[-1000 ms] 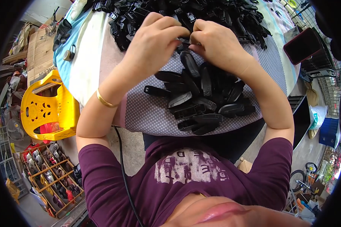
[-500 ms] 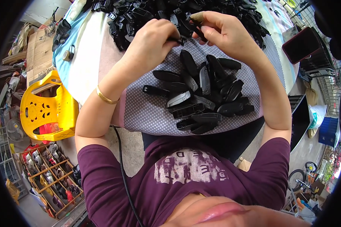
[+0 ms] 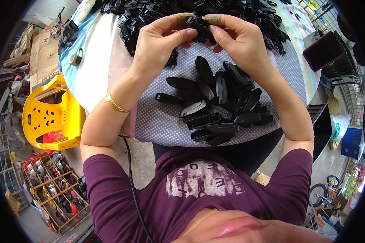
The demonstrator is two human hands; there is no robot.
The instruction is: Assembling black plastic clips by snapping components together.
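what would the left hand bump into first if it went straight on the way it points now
Past the small black part between them, the left hand would likely meet the right hand first: the two face each other, though depth is unclear.

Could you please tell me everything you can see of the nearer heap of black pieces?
The heap is an overlapping cluster of elongated, plastic-looking black pieces, several with rounded ends; some look hollow or catch pale highlights. They lie at varied angles on the dotted cloth near its edge. The left hand and right hand are beyond, not touching it.
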